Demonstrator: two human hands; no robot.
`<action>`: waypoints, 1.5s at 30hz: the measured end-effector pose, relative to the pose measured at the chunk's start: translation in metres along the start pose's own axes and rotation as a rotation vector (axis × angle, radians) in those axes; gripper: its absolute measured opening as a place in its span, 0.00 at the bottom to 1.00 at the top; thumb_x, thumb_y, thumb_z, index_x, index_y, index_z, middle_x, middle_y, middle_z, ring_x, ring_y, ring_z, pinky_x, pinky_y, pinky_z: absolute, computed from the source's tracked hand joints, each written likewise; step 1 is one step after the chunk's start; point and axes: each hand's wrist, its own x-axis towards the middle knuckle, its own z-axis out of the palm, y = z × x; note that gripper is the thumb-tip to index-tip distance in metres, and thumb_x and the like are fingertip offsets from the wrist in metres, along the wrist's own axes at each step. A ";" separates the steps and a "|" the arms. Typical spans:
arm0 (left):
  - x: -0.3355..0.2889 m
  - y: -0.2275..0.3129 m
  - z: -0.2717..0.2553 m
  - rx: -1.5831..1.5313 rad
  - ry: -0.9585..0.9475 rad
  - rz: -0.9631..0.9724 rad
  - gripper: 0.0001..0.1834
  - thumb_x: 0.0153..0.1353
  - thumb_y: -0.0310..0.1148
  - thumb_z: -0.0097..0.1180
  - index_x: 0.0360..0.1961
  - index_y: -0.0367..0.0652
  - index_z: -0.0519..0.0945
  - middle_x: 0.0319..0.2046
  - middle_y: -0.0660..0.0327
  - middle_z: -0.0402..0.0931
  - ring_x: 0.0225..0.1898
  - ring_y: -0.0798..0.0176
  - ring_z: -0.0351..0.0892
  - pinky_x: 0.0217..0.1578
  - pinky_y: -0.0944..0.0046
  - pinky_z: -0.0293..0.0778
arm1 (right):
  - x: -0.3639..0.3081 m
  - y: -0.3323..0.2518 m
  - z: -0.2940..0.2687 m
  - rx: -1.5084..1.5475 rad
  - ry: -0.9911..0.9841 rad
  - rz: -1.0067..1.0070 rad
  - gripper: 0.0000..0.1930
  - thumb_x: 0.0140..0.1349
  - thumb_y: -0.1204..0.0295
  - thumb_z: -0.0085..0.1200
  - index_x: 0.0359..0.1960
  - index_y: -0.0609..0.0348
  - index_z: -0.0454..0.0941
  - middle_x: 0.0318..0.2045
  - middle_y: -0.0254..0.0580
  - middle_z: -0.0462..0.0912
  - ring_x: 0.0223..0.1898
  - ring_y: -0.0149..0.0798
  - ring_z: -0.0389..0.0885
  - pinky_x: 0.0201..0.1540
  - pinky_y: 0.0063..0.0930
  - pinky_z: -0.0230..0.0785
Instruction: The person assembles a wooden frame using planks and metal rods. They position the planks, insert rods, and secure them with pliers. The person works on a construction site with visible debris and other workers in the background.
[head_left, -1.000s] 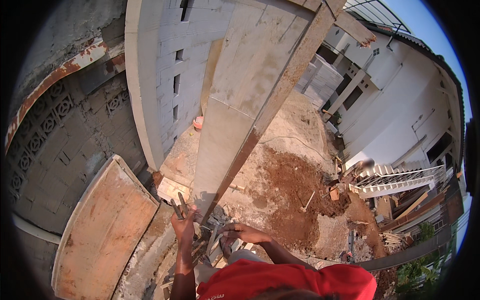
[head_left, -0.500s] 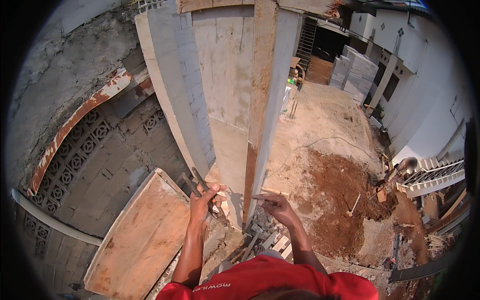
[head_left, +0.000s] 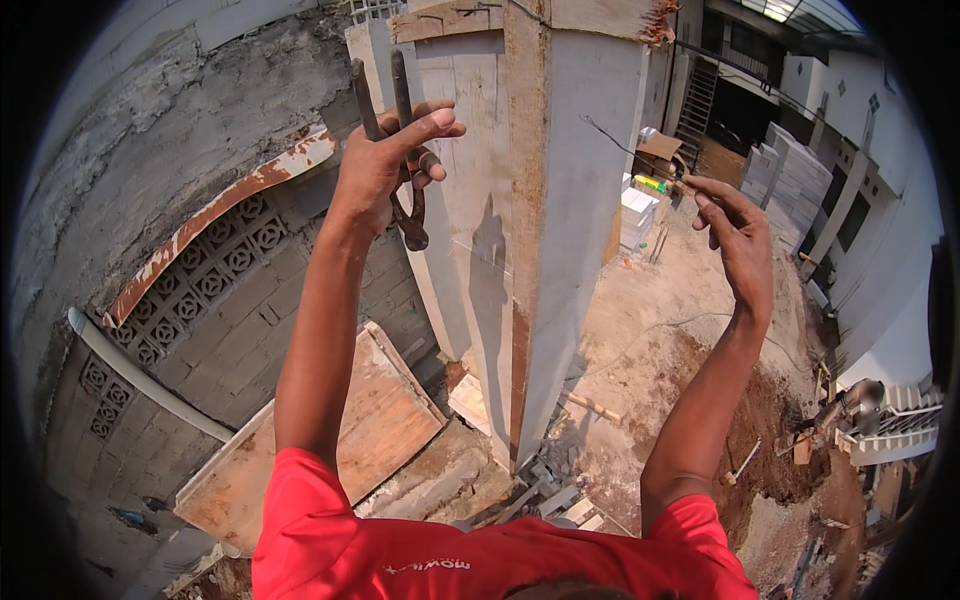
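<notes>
My left hand (head_left: 385, 160) is raised high and grips a pair of dark metal pincers (head_left: 392, 130), handles pointing up, jaws down. It hovers just left of a tall grey concrete column (head_left: 560, 200) edged with a worn wooden form board (head_left: 525, 200). My right hand (head_left: 738, 235) is lifted on the column's right side, fingers pinched on a thin wire (head_left: 625, 143) that runs back to the column. Both forearms rise from my red shirt at the bottom of the view.
A flat wooden panel (head_left: 340, 430) lies on the ground at lower left beside a block wall with patterned vent blocks (head_left: 225, 260). Rubble and offcuts (head_left: 555, 495) sit at the column's foot. Red-brown earth (head_left: 770, 420), stacked white blocks (head_left: 640, 210) and white buildings lie to the right.
Both hands have risen from low at the column's base to high beside it. The view has tilted upward, and the right hand now pinches a wire.
</notes>
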 end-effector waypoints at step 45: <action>0.014 0.038 0.040 -0.104 0.253 0.698 0.11 0.64 0.33 0.71 0.41 0.37 0.90 0.29 0.58 0.89 0.26 0.66 0.89 0.30 0.69 0.83 | 0.190 -0.194 0.020 -0.574 -0.250 -0.430 0.23 0.61 0.50 0.71 0.39 0.61 0.88 0.31 0.36 0.87 0.30 0.27 0.83 0.38 0.24 0.76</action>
